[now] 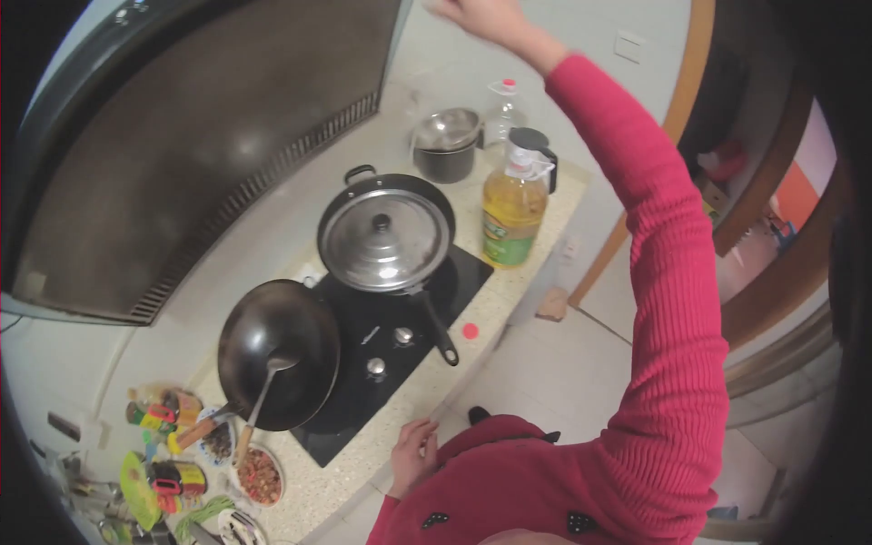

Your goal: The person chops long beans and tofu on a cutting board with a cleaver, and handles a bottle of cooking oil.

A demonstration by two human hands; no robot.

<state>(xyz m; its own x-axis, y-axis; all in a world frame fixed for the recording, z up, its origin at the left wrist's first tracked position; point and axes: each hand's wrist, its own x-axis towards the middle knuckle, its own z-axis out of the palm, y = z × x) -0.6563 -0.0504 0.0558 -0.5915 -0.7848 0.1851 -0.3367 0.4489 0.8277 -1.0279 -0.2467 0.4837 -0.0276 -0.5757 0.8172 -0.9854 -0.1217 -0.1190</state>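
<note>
My left hand (415,451) rests at the counter's front edge, in front of my body, with fingers loosely bent and nothing visible in them. High up, at the top edge of the view, my right hand (474,15) is raised at the end of an outstretched arm. Its fingers are partly cut off, and I cannot see anything held. Below that arm stands an oil jug (513,213) with yellow oil. A wok (263,336) with a ladle (281,362) in it and a lidded frying pan (386,238) are on the black cooktop (400,313).
A red disc (470,331) lies on the counter (386,440) near the pan handle. Pots (445,159) and a clear bottle (505,113) stand at the far end. A bowl of chopped food (259,476), sauce jars (179,477) and green stalks (203,514) sit lower left. The range hood (200,154) overhangs.
</note>
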